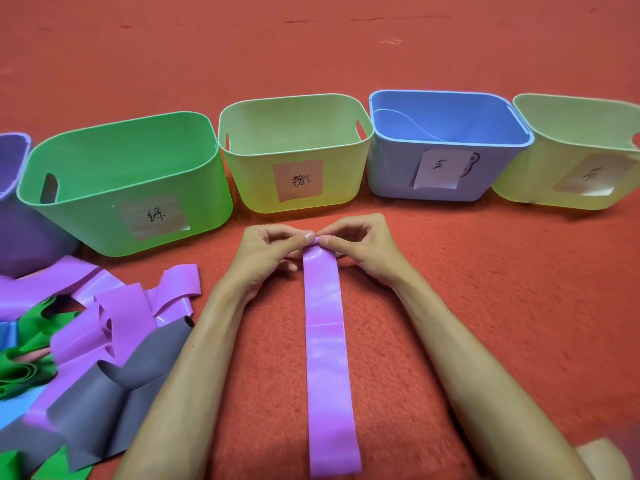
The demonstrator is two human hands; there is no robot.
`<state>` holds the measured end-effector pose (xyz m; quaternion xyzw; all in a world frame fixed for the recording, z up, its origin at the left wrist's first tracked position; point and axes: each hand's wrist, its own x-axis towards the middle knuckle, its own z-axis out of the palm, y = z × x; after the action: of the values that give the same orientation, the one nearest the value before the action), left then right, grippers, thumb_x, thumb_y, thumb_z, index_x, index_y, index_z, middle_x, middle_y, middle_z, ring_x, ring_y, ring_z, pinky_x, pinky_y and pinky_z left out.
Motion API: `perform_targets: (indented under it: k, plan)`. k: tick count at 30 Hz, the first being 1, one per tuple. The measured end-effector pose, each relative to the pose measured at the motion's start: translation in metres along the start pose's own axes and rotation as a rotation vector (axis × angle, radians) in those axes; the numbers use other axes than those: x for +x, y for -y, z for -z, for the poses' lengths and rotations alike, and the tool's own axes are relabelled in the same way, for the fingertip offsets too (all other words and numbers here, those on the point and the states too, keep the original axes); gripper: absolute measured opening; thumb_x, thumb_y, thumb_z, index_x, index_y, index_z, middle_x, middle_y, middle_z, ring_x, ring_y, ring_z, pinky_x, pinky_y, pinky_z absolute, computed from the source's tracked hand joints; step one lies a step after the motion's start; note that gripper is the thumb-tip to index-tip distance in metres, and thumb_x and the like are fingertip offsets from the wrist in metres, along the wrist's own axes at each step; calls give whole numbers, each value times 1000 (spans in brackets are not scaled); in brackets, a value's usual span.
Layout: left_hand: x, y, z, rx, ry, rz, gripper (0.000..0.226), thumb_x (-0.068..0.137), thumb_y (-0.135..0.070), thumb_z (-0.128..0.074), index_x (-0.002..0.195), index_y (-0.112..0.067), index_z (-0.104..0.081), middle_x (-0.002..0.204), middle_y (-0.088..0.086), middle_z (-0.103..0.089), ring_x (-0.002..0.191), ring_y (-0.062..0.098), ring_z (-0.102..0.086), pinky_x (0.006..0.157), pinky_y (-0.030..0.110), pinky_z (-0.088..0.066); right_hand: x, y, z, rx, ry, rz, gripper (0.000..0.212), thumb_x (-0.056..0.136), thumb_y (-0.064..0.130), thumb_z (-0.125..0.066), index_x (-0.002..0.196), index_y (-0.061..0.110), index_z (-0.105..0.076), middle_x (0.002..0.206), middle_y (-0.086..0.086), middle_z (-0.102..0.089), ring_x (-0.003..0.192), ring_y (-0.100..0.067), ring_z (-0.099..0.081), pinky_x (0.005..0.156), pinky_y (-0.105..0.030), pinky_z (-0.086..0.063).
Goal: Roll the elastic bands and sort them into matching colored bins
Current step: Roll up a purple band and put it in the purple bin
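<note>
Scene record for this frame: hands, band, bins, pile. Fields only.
left hand: pinches far end of pink band
right hand: pinches same end
band state: flat on carpet, roll barely started
bins, left to right: purple bin, green bin, yellow bin, blue bin, second yellow bin
pile: loose pink, grey, green bands, left of arms

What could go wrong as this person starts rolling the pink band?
The roll has barely begun: left hand and right hand pinch only the far end of the pink band, so the glossy strip may slip loose or roll crooked. No bin is pink; it could land in the purple bin rather than the pale bin with the pink label.
</note>
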<state>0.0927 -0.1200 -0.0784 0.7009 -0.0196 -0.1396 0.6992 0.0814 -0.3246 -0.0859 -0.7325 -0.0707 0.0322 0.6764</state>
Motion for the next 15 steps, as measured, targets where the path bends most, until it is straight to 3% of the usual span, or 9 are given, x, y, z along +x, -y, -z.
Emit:
perform_targets:
  k: [5,11,15]
  plan:
    - [1,3,1,34,-14,-22,11,86,-7,-80,95,-2,-79,81,7,-77,65,7,-67,55,16,-49,-1,0,-1,-1,3,-13,12,88,4,-79,100,1,-79,93,-16,-78,81,-20,-73,69,-41,-60]
    - [-1,4,0,-8,-31,-64,12,80,0,-82,92,-3,-79,80,3,-77,69,8,-67,59,17,-50,2,-2,0,-65,27,4,15,86,2,-80,101,0,-77,94,-19,-77,81,-19,-71,68,-38,-59]
    - [-2,3,1,-66,-56,-60,19,77,1,-84,95,0,-78,84,10,-77,73,14,-69,63,19,-53,1,1,0,-47,48,-12,17,91,8,-78,100,-5,-74,87,-21,-76,73,-20,-70,65,-30,-59]
